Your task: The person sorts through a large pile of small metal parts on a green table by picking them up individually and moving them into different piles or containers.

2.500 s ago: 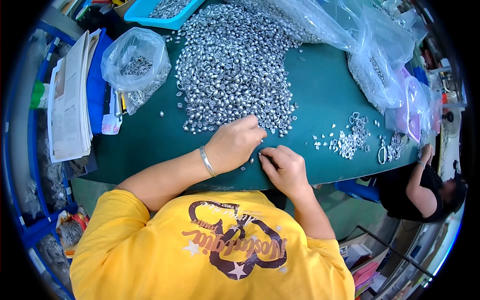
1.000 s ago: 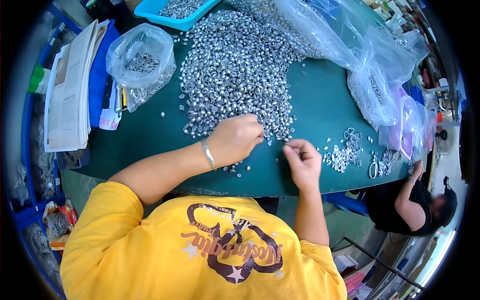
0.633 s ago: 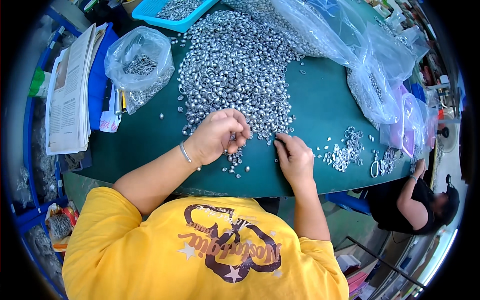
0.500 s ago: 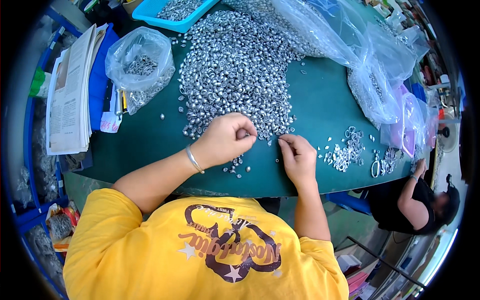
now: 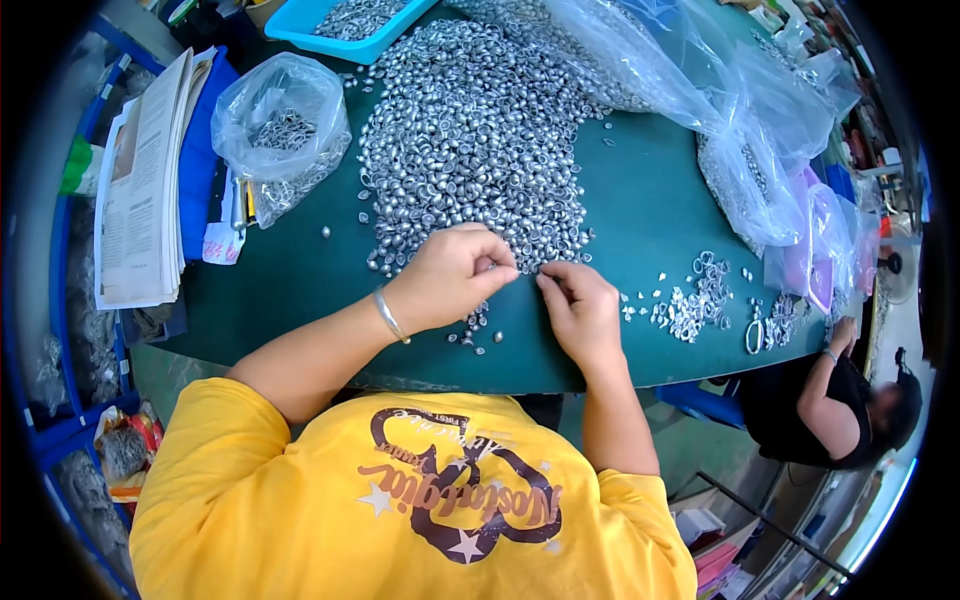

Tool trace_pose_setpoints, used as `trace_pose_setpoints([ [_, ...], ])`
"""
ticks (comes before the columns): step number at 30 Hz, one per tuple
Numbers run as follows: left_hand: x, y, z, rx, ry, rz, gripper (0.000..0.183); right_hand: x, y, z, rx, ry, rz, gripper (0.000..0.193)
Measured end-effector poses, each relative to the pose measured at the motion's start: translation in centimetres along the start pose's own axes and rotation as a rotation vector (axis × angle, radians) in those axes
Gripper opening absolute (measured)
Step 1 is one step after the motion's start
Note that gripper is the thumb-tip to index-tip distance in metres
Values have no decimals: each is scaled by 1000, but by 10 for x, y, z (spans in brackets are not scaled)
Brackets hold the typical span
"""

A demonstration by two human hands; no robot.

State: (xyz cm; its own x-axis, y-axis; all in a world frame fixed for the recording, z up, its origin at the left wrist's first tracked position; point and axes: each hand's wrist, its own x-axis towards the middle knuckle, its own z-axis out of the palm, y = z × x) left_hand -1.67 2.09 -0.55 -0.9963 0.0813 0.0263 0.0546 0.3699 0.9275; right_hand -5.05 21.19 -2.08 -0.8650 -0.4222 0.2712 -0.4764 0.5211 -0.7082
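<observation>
At the near edge of a large heap of small silver dome-shaped metal pieces, my two hands nearly meet. My left hand, with a silver bangle at its wrist, has thumb and forefinger pinched together. Beside it my right hand is also closed in a pinch, its fingertips close to the left ones. Whatever sits between the fingertips is too small to make out. Partly under my left hand lies a little cluster of loose pieces.
Right on the green tabletop lie broken bits and rings. Clear plastic bags of parts stand beyond; another bag, papers and a blue tray are left. A person sits at the right.
My right hand has moved left, bringing its fingertips closer to my left hand's. Some small bits beside my right hand now show more fully. My left hand has barely shifted.
</observation>
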Motion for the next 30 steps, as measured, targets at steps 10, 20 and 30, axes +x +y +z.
trace_pose_setpoints([
  [10, -4, -6, -17, -1268, -36, -442, 7, 9, -6, 8, 19, -15, 8, 9],
  [20, 2, -8, 19, 405, 94, 374, 4, 9, -13, 9, -281, -20, -53, 8],
  [30, 7, -8, 28, 557, 83, 436, 5, 10, -12, 2, -323, -62, -58, 7],
])
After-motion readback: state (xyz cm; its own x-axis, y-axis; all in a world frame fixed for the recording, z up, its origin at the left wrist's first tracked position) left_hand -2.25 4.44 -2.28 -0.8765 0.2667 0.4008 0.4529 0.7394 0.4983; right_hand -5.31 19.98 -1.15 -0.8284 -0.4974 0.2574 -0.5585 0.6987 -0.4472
